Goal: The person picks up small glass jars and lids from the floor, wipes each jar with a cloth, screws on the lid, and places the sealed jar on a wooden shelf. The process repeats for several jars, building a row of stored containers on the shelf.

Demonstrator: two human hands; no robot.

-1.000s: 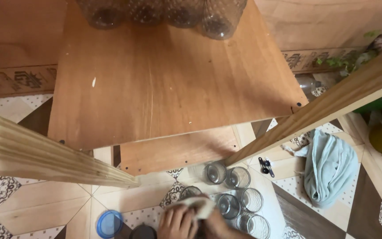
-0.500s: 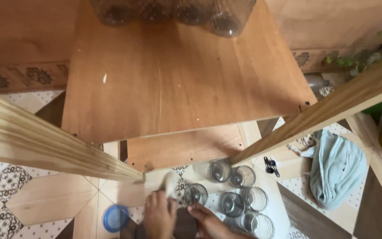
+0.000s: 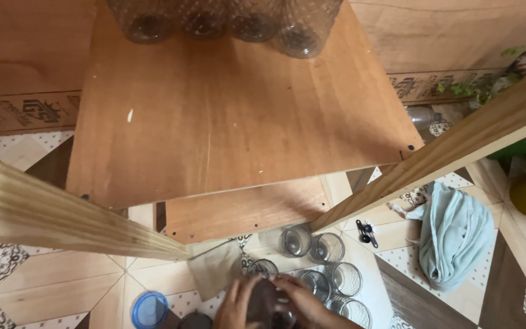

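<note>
Both hands meet at the bottom edge of the view, the left hand (image 3: 237,304) and the right hand (image 3: 302,304) cupped from either side around a dark glass (image 3: 264,303) held just above the tiled floor (image 3: 56,286); the fingers curl inward and press on its wall, thumbs toward the rim, and the wrists run out of frame below. From largest to smallest around them: the wooden shelf (image 3: 226,116) spreads overhead with a row of clear dimpled glasses (image 3: 226,21) at its far edge, and two pale wooden rails (image 3: 458,146) slant across the view, one close above the hands on the left. A light blue cloth (image 3: 455,234) lies crumpled well off to the right, a beige cloth (image 3: 214,274) lies flat just beside the left hand, a cluster of clear tumblers (image 3: 327,268) stands touching one another right beside the right hand, and a blue lid (image 3: 149,309) sits near the left hand. The risk, as I judge it, is the crowding: the right hand works so near the tumblers that a sideways swing could knock them together or tip one on the hard tile, and a smooth glass gripped only by its wall could slip and break.
</note>
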